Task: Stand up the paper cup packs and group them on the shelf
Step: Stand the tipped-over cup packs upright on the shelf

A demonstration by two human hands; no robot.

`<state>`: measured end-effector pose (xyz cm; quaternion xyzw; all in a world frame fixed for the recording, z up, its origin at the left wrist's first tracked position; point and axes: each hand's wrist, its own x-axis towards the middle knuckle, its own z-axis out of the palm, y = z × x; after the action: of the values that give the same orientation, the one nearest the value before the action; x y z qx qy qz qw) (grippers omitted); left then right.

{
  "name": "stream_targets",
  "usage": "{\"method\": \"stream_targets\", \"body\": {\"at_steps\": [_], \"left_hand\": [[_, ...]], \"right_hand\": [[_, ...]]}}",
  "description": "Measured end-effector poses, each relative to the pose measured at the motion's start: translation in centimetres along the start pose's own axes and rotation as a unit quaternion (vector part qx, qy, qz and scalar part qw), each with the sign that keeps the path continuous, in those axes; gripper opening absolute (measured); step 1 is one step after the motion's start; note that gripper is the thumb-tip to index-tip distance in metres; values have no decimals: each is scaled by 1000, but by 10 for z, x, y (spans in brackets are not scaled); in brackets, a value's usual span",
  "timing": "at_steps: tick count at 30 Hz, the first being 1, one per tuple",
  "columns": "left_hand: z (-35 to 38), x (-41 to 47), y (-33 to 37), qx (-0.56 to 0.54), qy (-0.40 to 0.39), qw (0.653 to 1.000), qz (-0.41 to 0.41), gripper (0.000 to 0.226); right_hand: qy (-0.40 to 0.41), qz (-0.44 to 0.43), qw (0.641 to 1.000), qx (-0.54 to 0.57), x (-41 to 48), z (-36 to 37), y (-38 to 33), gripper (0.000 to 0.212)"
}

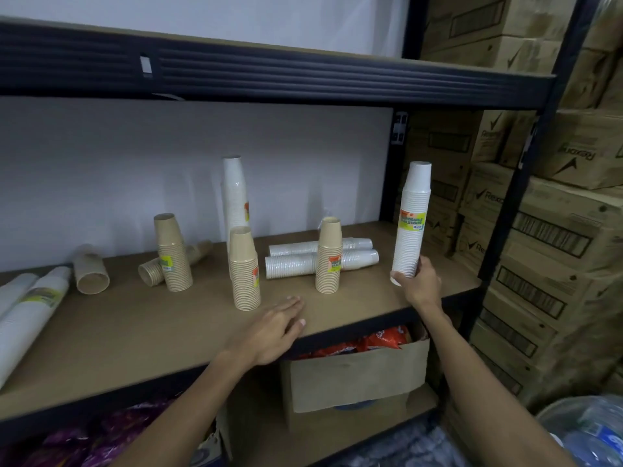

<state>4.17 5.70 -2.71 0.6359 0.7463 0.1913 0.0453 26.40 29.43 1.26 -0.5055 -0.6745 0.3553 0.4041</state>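
two hands out: my right hand (416, 281) grips the tall white cup pack (412, 224) upright at its base; my left hand (273, 326) hovers flat, fingers spread over the shelf (135, 325).

White cup pack (412, 224) with yellow-green label, tan ribbed cup packs (244, 269) with orange-and-yellow stickers, brown wooden shelf (135, 325), black metal frame (269, 75), orange packets (371, 343) in brown box (354, 379)

A stockroom: dark metal racking (269, 79) with board shelves holds wrapped cup packs (410, 224), while printed cardboard cartons (553, 237) are stacked high beside a box of snack bags (357, 369).
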Motion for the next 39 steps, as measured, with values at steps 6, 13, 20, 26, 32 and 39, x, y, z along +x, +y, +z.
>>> {"method": "stream_targets", "body": {"at_steps": [6,13,20,26,32,39], "left_hand": [[-3,0,4,-4,10,1000,-10,59],[-9,0,9,90,-58,994,-20,63],[-7,0,7,88,-54,994,-19,61],[-9,-9,15,55,42,997,-34,50],[-12,-50,23,100,203,973,-50,15],[-33,-77,-19,83,209,949,-223,12]], "right_hand": [[98,-70,992,33,-57,23,-23,59],[-135,-98,986,2,-70,94,-59,60],[-45,-32,997,-47,-42,58,-34,52],[-59,26,997,-47,-41,44,-36,52],[-106,-25,991,-73,-122,54,-62,52],[-208,-154,952,-161,-87,137,-99,57]]}}
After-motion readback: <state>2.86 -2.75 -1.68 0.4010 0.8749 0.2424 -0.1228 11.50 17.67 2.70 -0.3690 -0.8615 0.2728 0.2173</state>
